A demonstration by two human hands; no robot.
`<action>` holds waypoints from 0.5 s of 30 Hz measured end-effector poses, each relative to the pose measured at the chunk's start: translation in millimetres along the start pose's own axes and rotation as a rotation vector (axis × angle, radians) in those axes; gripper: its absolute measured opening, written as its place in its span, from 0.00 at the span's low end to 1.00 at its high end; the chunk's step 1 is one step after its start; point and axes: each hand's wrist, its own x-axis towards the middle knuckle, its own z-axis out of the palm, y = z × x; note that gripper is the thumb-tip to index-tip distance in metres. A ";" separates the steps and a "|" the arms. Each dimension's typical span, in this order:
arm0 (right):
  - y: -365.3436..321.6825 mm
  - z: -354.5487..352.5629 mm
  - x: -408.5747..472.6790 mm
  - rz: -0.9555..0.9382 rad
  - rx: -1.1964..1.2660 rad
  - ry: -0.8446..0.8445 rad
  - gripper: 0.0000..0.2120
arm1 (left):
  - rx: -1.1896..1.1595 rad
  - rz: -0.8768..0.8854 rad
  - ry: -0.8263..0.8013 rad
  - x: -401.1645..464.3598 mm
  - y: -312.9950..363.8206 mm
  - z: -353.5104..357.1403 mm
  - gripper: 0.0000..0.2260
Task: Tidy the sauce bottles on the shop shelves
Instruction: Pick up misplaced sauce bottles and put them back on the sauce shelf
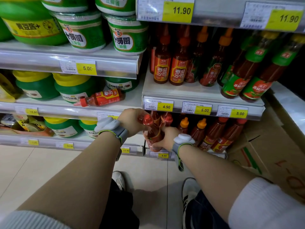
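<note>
Both hands hold one red-capped ketchup bottle [151,129] upright at the left end of the bottom right shelf. My left hand [132,120] grips its neck and cap. My right hand [166,138] wraps its lower body. More red-capped bottles [167,119] stand right behind it, and orange-capped bottles [198,129] and further red ones [219,134] fill the row to the right. A stray ketchup bottle [104,97] lies on its side on the middle left shelf, in front of green tubs. Upright ketchup bottles [170,63] line the shelf above.
Green and yellow-lidded sauce tubs [72,88] fill the left shelves. Yellow price tags [165,106] run along the shelf edges. A cardboard box [272,154] stands on the floor at the right. My shoes [119,179] are on the pale tiled floor below.
</note>
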 end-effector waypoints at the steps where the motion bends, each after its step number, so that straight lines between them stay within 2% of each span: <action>1: -0.4 2.3 0.9 0.008 -0.008 0.006 0.24 | -0.003 -0.007 -0.002 0.5 -1.8 2.0 0.17; 7: 2.3 18.4 0.4 0.081 0.047 0.048 0.31 | 0.003 -0.018 0.014 5.2 -8.4 14.9 0.19; 15: 10.6 35.9 1.7 0.166 0.099 0.148 0.24 | -0.004 -0.028 0.064 14.2 -12.7 23.3 0.19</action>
